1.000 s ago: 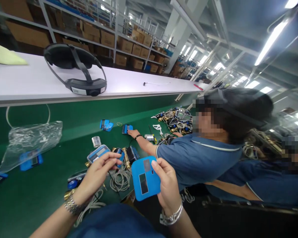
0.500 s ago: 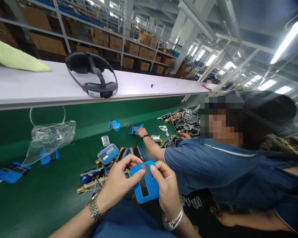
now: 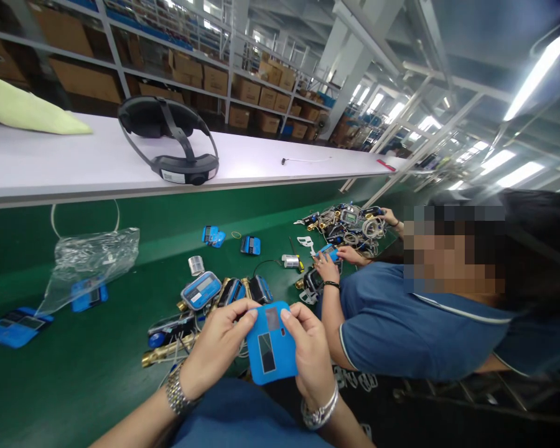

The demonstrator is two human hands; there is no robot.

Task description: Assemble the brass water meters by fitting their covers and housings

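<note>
Blue cover (image 3: 280,356) is being held near, at ctr., tilted, w/ its windowed face showing. Its L edge is being pinched by L hand (image 3: 217,350), thumb & index narrow on it; its R side is being gripped by R hand (image 3: 313,351), thumb on face, other fingers partly hidden. Just beyond, bench (image 3: 98,367) is being taken up by meters (image 3: 201,290). On far side, headset (image 3: 182,169) is being borne by shelf (image 3: 256,155). At R, blue part (image 3: 328,249) is being handled by co-worker's hands (image 3: 326,269).
</note>
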